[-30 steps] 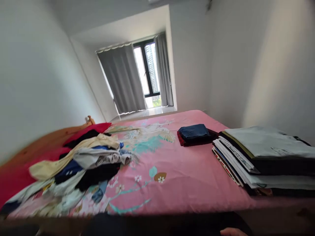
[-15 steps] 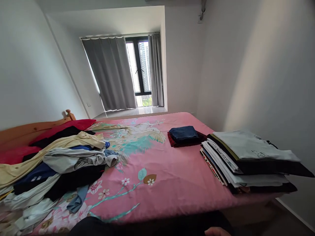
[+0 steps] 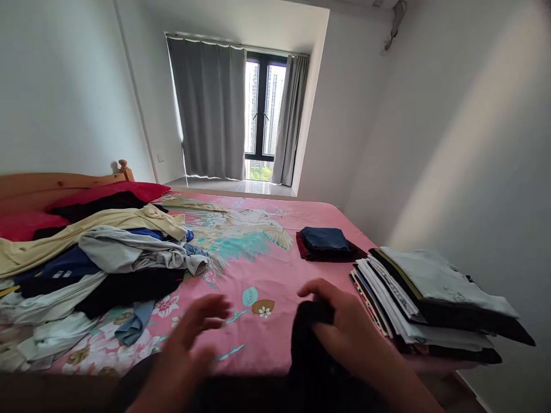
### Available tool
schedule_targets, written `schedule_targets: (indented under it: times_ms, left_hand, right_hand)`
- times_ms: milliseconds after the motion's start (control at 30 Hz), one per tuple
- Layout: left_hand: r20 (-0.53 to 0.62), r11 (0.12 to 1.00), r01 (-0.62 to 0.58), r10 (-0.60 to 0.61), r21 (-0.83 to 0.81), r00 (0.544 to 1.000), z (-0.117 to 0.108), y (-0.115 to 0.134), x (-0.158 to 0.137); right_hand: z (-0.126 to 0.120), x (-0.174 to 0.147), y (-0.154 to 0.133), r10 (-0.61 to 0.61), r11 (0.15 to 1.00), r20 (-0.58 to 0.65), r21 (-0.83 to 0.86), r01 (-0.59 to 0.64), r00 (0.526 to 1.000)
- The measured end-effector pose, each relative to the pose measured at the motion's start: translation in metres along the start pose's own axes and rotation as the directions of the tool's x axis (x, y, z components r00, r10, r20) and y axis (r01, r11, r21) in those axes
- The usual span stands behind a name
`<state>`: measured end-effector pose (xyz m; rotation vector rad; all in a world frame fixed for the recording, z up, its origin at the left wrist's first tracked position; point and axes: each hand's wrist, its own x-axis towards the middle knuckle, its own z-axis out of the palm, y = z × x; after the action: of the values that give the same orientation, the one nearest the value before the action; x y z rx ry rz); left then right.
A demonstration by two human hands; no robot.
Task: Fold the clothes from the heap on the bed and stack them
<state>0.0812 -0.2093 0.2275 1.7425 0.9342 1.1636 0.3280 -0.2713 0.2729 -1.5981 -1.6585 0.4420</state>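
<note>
My right hand [image 3: 340, 315] is closed around a bunched black cloth garment [image 3: 310, 344] near the front of the bed; its exact kind cannot be made out. The garment hangs down into the dark area at the bottom of the view. To the left, my left hand [image 3: 189, 338] is blurred, fingers apart and curved, holding nothing above the front edge. A loose heap of clothes [image 3: 133, 252] lies on the left of the bed, with cream, grey, black and blue pieces. On the right stands a stack of folded shirts [image 3: 447, 287], a pale grey one on top.
A pink floral bedsheet [image 3: 275, 281] covers the bed. Folded dark blue and red garments [image 3: 325, 241] lie toward the back right. Red pillows [image 3: 148, 192] rest by the wooden headboard [image 3: 64, 180]. Grey curtains [image 3: 210, 109] hang at the window beyond.
Both hands have come up into view from below, the right one with the black garment. The camera view has shifted and tilted slightly.
</note>
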Motion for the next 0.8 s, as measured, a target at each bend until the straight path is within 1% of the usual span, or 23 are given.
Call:
schedule_targets:
  times_ms: [33,67,100,133,200,233,267,300,333,367,400,433,467,500,533,567,600,633,667,700,733,767,800]
  left_hand:
    - [0.099,0.997,-0.069,0.065,0.032,0.993,0.015,0.006,0.008]
    - [0.218,0.985,-0.135,0.109,0.108,0.97,0.028,0.013,0.022]
    - [0.293,0.964,-0.19,0.131,0.185,0.947,0.038,0.021,0.04]
    - [0.313,0.937,-0.239,0.154,0.256,0.937,0.043,0.031,0.063]
    - [0.228,0.838,-0.276,0.187,0.471,0.956,0.037,0.053,0.112]
    - [0.134,0.768,-0.283,0.254,0.574,0.958,0.027,0.066,0.134]
    - [0.033,0.705,-0.268,0.328,0.657,0.944,0.015,0.078,0.154]
    - [-0.046,0.654,-0.246,0.396,0.716,0.917,0.003,0.089,0.168]
    - [-0.084,0.621,-0.245,0.452,0.745,0.888,-0.007,0.097,0.176]
    - [-0.089,0.596,-0.257,0.488,0.76,0.868,-0.015,0.101,0.179]
    - [-0.07,0.578,-0.277,0.506,0.768,0.86,-0.019,0.1,0.177]
    - [-0.037,0.564,-0.296,0.502,0.771,0.864,-0.02,0.092,0.17]
    - [0.002,0.558,-0.306,0.479,0.771,0.878,-0.017,0.077,0.159]
    - [0.041,0.56,-0.305,0.434,0.771,0.9,-0.011,0.055,0.145]
    - [0.078,0.568,-0.288,0.364,0.771,0.928,-0.004,0.027,0.128]
    - [0.099,0.594,-0.255,0.282,0.763,0.954,0.005,-0.005,0.11]
    - [0.154,0.626,-0.223,0.163,0.747,0.974,0.014,-0.04,0.09]
    - [0.195,0.658,-0.163,0.026,0.736,0.981,0.022,-0.074,0.069]
    - [0.228,0.666,-0.092,-0.12,0.74,0.966,0.029,-0.106,0.049]
    - [0.252,0.654,-0.027,-0.252,0.756,0.935,0.035,-0.134,0.029]
    - [0.282,0.631,0.0,-0.347,0.776,0.895,0.04,-0.155,0.011]
    - [0.28,0.598,0.009,-0.39,0.802,0.877,0.045,-0.169,-0.005]
    - [0.244,0.556,0.02,-0.395,0.831,0.886,0.05,-0.177,-0.017]
  right_hand:
    - [-0.002,0.018,-0.013,-0.077,0.996,0.028,-0.037,0.078,0.997]
    - [-0.005,0.038,-0.023,-0.15,0.985,0.05,-0.077,0.154,0.987]
    - [-0.011,0.059,-0.03,-0.213,0.968,0.055,-0.125,0.219,0.975]
    - [-0.02,0.08,-0.033,-0.268,0.944,0.047,-0.189,0.272,0.962]
    - [-0.048,0.122,-0.034,-0.354,0.881,-0.035,-0.347,0.321,0.935]
    - [-0.065,0.14,-0.032,-0.378,0.854,-0.073,-0.413,0.317,0.923]
    - [-0.083,0.154,-0.029,-0.416,0.83,-0.135,-0.46,0.315,0.899]
    - [-0.101,0.164,-0.025,-0.449,0.819,-0.211,-0.485,0.306,0.868]
    - [-0.115,0.17,-0.019,-0.481,0.819,-0.28,-0.482,0.311,0.831]
    - [-0.125,0.171,-0.011,-0.501,0.827,-0.339,-0.457,0.326,0.796]
    - [-0.13,0.168,0.001,-0.499,0.845,-0.383,-0.415,0.338,0.777]
    - [-0.129,0.161,0.015,-0.479,0.866,-0.404,-0.365,0.342,0.779]
    - [-0.12,0.15,0.034,-0.443,0.888,-0.397,-0.317,0.334,0.804]
    - [-0.106,0.137,0.057,-0.394,0.911,-0.359,-0.276,0.308,0.846]
    - [-0.085,0.121,0.083,-0.343,0.928,-0.299,-0.256,0.271,0.891]
    - [-0.059,0.102,0.112,-0.296,0.938,-0.209,-0.249,0.242,0.932]
    - [-0.031,0.081,0.141,-0.247,0.948,-0.138,-0.24,0.21,0.959]
    - [-0.002,0.059,0.17,-0.19,0.957,-0.067,-0.235,0.17,0.979]
    - [0.027,0.036,0.197,-0.12,0.965,-0.022,-0.236,0.112,0.992]
    - [0.054,0.013,0.22,-0.043,0.97,0.024,-0.237,0.047,0.999]
    - [0.076,-0.008,0.238,0.023,0.973,0.065,-0.23,-0.007,0.998]
    - [0.095,-0.027,0.252,0.068,0.974,0.077,-0.221,-0.049,0.995]
    - [0.109,-0.043,0.26,0.091,0.974,0.056,-0.215,-0.077,0.994]
